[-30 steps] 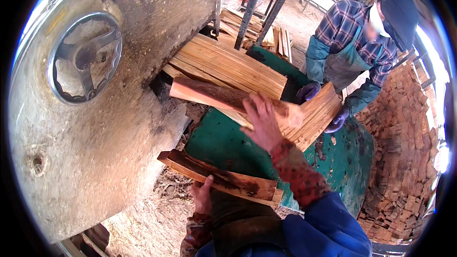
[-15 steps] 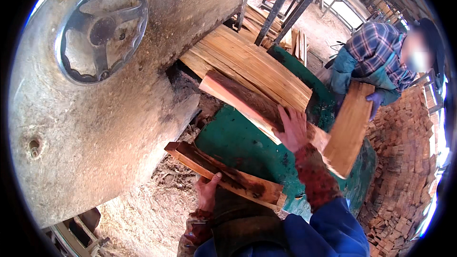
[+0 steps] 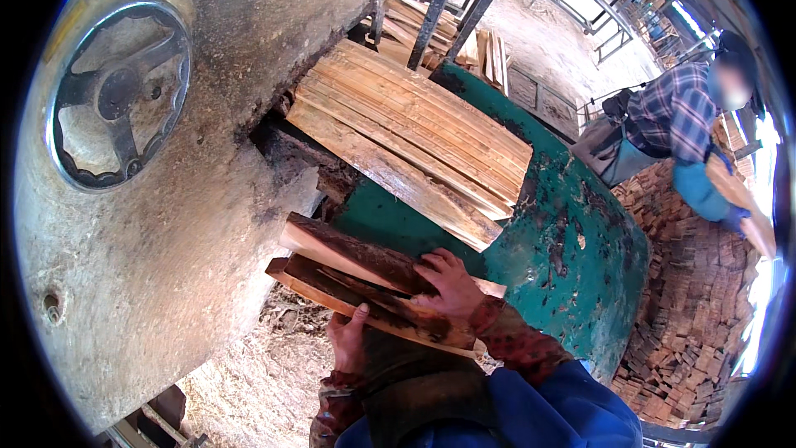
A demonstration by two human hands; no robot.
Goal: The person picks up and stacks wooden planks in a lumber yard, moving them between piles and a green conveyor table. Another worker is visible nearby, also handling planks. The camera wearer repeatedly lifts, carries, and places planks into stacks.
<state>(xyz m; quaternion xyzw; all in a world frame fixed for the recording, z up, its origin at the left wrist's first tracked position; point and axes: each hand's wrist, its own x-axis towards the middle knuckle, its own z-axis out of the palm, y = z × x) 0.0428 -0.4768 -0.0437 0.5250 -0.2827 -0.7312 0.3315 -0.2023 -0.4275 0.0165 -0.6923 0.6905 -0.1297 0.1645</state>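
Note:
My left hand (image 3: 347,343) grips a pair of narrow bark-edged wood slabs (image 3: 311,280) close to my body, its thumb over their near edge. Just beyond them, a thicker wood slab with dark bark (image 3: 344,250) lies alongside, roughly parallel. My right hand (image 3: 452,284) is closed over that slab's right part, fingers curled on its bark side. Past the slabs, a layer of long sawn boards (image 3: 414,145) rests on a green metal table (image 3: 572,257).
A machine housing with a handwheel (image 3: 120,95) fills the left. At right, another person (image 3: 676,112) holds a board (image 3: 742,191) by a large stack of cut wood pieces (image 3: 688,282). Dark metal posts (image 3: 438,12) rise behind the table; sawdust (image 3: 240,390) covers the floor.
My right hand has drawn the thick bark-edged slab off the boards toward me, beside the slabs in my left hand. The other person has carried a board from the table to the right.

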